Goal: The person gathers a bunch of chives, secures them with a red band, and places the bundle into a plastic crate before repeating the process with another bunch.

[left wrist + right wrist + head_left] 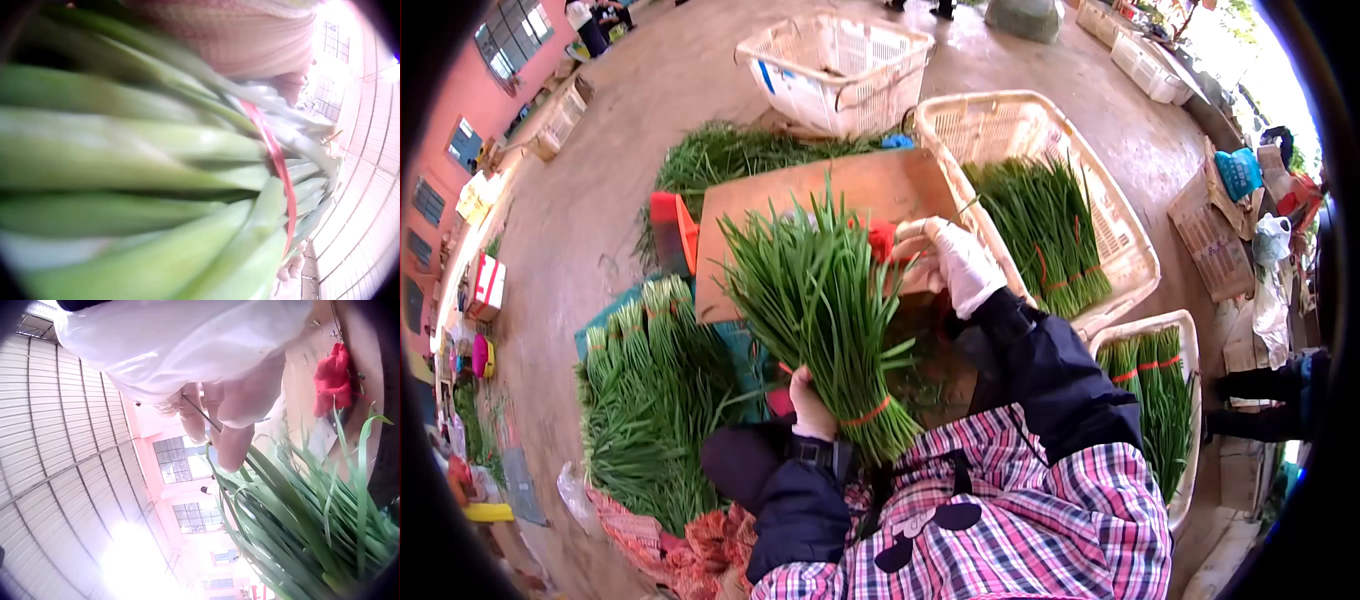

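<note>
A thick bunch of long green leaves like garlic chives [815, 290] lies slantwise before the person, its pale cut ends toward the apron. My left hand [810, 405] grips it low down, just above the red band [868, 412]. Up close in the left wrist view, the red band [275, 156] circles the stems. My right hand [965, 268], in a white glove with bare fingertips, is beside the leaf tips. In the right wrist view its fingers [234, 447] pinch a thin leaf at the bunch's edge. A red cloth-like item [333, 378] lies on the board beyond.
A brown board [750, 195] lies under the bunch. Tied bunches fill a crate [1135, 230] at right and a smaller crate [1195, 400] nearer. More bunches [640, 390] are piled at left, loose leaves [720, 160] behind the board. Another white crate [800, 95] stands farther back.
</note>
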`<state>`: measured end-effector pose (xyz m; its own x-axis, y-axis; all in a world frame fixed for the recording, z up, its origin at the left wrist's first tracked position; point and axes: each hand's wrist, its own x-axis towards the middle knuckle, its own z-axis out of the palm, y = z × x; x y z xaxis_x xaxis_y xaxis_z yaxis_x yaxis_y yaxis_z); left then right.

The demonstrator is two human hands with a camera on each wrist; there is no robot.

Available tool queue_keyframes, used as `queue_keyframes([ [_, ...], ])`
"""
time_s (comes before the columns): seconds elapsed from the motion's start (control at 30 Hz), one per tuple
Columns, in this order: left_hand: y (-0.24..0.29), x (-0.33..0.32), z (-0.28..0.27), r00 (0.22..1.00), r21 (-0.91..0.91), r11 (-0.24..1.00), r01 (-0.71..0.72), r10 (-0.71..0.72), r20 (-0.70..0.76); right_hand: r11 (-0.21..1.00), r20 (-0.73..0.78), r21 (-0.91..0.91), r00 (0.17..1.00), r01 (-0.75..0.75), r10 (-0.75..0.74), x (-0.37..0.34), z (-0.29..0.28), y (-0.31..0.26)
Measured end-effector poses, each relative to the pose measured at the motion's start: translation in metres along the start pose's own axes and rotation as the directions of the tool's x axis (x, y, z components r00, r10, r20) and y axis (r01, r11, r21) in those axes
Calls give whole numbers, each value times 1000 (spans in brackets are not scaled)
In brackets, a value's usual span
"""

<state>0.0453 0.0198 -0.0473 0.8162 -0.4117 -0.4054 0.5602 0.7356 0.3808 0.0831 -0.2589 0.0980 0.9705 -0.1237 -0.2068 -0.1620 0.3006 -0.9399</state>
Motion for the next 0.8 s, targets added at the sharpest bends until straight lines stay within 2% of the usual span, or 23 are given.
queue_keyframes([
  [0.1,2,1,4,995,-32,998,-56,53,-79,998,20,55,1000,12,-13,-8,-9,3],
  [0.13,3,4,0,992,-59,998,-39,31,-123,999,19,39,1000,13,-14,-11,-10,2],
  [0.17,2,5,-3,992,-61,997,-45,38,-124,995,10,-31,996,90,-90,-16,-8,1],
  [0.23,0,3,-10,990,-65,996,-57,48,-131,980,-28,-160,992,120,-126,-28,-4,1],
  [0.3,1,8,-7,979,-74,996,-44,28,-202,964,59,-196,983,182,-174,-38,-5,-8],
  [0.33,1,8,-4,975,-84,996,-42,22,-223,979,153,-135,980,151,-130,-42,-8,-10],
  [0.43,2,6,2,965,-79,996,-35,13,-263,979,334,-110,934,172,-127,-59,-9,-12],
  [0.47,1,6,0,962,-63,997,-51,32,-273,964,372,-149,915,222,-153,-65,-9,-14],
  [0.57,0,8,-3,954,-34,996,-80,67,-292,969,428,-127,893,212,-140,-85,-7,-20],
  [0.63,0,9,-5,949,-23,995,-102,90,-302,960,555,-71,811,271,-187,-94,-10,-22],
  [0.7,0,9,-5,942,-14,992,-126,115,-316,937,651,-89,732,336,-201,-104,-6,-36],
  [0.73,1,9,-7,940,-11,994,-110,100,-327,977,608,-24,779,213,-155,-119,-2,-42],
  [0.8,2,8,-6,938,-24,993,-113,98,-331,970,688,12,701,244,-185,-124,0,-53],
])
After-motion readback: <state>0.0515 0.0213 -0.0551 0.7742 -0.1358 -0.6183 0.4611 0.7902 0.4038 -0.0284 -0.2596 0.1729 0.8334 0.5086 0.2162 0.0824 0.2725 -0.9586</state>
